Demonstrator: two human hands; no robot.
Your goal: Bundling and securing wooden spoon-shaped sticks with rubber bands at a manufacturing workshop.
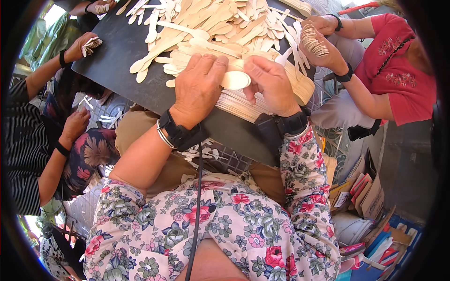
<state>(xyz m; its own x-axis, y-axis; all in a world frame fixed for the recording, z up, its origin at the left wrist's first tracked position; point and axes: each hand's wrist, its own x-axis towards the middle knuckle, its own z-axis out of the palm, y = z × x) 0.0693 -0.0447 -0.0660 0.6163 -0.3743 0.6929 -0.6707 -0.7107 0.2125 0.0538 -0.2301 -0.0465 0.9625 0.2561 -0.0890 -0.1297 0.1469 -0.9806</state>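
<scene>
A flat wooden spoon [236, 80] lies across the gap between my two hands, its rounded end showing. My left hand [199, 86] is closed over its other part, with the fingers bent. At the rounded end, my right hand [275, 86] has its thumb and fingers curled in against the spoon; their exact contact is partly hidden. Just below my hands, a long row of stacked wooden spoons [241, 105] lies along the near side of the dark table. Beyond them a large loose pile of wooden spoons [211, 21] spreads over the table.
The dark tabletop [112, 51] shows left of the pile. Another stack of spoons [303, 89] lies by its right edge. Co-workers' hands hold spoon bundles at left [91, 46] and right [314, 41]. Cardboard boxes [365, 187] stand lower right. A black cable [197, 215] hangs before me.
</scene>
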